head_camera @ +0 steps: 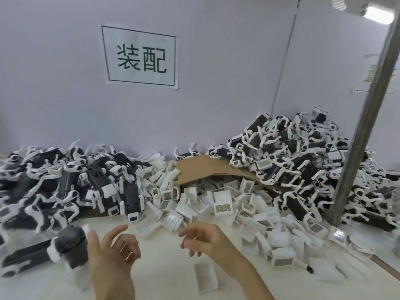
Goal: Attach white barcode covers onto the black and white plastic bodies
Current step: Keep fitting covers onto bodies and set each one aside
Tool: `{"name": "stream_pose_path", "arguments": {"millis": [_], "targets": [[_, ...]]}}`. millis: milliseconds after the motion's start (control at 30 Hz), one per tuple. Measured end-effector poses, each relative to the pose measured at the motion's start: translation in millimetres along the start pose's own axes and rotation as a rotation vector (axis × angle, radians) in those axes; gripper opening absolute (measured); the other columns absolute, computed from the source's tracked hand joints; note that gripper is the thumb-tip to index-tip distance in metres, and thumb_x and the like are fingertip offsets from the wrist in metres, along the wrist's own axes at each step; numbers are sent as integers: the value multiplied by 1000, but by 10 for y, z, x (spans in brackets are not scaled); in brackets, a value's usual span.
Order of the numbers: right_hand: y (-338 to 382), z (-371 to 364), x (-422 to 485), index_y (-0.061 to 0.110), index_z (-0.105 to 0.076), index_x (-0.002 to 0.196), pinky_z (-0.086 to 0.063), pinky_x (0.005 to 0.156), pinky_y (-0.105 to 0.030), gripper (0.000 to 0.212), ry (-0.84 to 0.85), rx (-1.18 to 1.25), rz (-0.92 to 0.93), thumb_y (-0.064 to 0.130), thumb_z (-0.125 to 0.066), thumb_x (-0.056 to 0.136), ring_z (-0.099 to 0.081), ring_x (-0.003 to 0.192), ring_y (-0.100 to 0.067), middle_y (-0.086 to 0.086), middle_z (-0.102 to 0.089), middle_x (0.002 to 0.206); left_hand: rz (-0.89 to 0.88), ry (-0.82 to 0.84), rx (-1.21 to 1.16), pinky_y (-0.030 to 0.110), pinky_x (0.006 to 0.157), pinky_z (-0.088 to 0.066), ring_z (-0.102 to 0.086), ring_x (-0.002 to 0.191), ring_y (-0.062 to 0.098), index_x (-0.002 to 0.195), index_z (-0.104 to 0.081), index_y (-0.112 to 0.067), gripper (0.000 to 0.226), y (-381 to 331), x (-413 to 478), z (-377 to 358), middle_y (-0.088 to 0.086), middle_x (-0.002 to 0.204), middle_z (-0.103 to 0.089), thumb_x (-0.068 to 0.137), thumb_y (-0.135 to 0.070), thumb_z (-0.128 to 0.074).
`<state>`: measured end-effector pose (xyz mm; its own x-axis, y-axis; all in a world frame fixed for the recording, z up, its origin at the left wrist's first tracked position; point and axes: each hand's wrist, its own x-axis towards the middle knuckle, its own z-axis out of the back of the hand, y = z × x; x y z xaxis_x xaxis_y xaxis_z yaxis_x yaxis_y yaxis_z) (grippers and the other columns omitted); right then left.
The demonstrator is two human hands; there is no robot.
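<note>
Lilac wall, white bench point(164, 267) buried in parts. Left hand point(112, 250) and right hand point(205, 239) hover empty, fingers loose. Looks like a between-units moment, so next up is probably grabbing the black body point(71, 247) just left of the left hand, plus the white cover point(205, 278) under the right wrist.

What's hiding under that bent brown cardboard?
White barcode covers poke out under the cardboard at its raised front edge. Black and white bodies pile on its right end. Deeper underneath is covered.

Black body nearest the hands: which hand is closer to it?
Left. The left hand is just beside the black body, to its right; the right hand is farther right.
</note>
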<state>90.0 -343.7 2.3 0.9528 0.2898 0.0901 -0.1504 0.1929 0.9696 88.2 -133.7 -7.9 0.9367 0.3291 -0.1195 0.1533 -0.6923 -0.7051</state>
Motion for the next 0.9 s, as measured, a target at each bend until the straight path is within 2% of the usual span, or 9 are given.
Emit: {"name": "stream_pose_path", "arguments": {"millis": [133,300,400,500,567,667,733,800,900], "targets": [[-84,5,-2,14,-73,96,-44,60,-14,15,-50,-79,-15,2,-72,88,-58,62,-5,-3,-70,83,139,-10,-108,33,59,-32,-46,44,19,87,-61,-12,65,-34,-27,35,3,55,-53,94,-70,-34],[-143,5,61,15,-74,93,-43,59,-18,14,-97,-74,-1,3,-69,90,-59,62,-11,-2,-74,79,154,-30,-42,28,57,-32,-44,44,12,85,-56,-18,36,45,-44,28,-3,55,-52,105,-43,-40],[-154,-10,57,14,-74,94,-44,61,-21,13,-78,-103,-1,4,-67,91,-60,65,-13,-3,-74,80,150,15,-2,28,58,-32,-43,43,10,77,-50,-21,34,48,-15,68,-5,56,-51,107,-36,-40],[-108,34,15,14,-74,100,-47,64,-22,10,6,-101,-43,9,-68,93,-62,70,-13,-3,-74,85,67,95,188,28,59,-34,-44,49,11,76,-47,-20,35,49,-4,76,-4,62,-54,108,-30,-39],[-81,95,-36,15,-73,105,-50,68,-23,18,117,-73,-91,20,-72,88,-65,78,-13,-4,-75,94,-13,145,358,26,57,-37,-46,52,12,76,-50,-17,35,66,-18,71,-2,66,-57,108,-26,-40],[-62,170,-91,27,-74,106,-51,77,-23,26,217,-186,-117,21,-76,81,-65,89,-9,2,-74,103,-136,250,563,24,55,-41,-52,57,13,73,-55,-13,36,110,-85,43,-1,69,-61,106,-23,-44],[-73,182,-78,32,-76,99,-48,80,-24,32,183,-321,-74,6,-75,81,-63,87,-6,9,-74,102,-218,336,717,25,61,-42,-54,63,11,70,-59,-13,37,148,-145,21,-5,69,-61,102,-29,-49],[-91,171,-55,32,-77,92,-46,79,-25,45,68,-332,-12,-10,-67,79,-59,81,-5,9,-74,98,-256,421,879,27,68,-42,-56,69,6,70,-63,-13,35,177,-210,0,-10,71,-62,90,-39,-49],[-114,182,-17,37,-77,88,-45,74,-20,44,-68,-266,39,-6,-67,84,-55,74,-5,11,-72,89,-218,472,998,29,84,-46,-62,91,-1,72,-66,-16,37,215,-250,-2,-22,93,-68,84,-45,-45]]}}
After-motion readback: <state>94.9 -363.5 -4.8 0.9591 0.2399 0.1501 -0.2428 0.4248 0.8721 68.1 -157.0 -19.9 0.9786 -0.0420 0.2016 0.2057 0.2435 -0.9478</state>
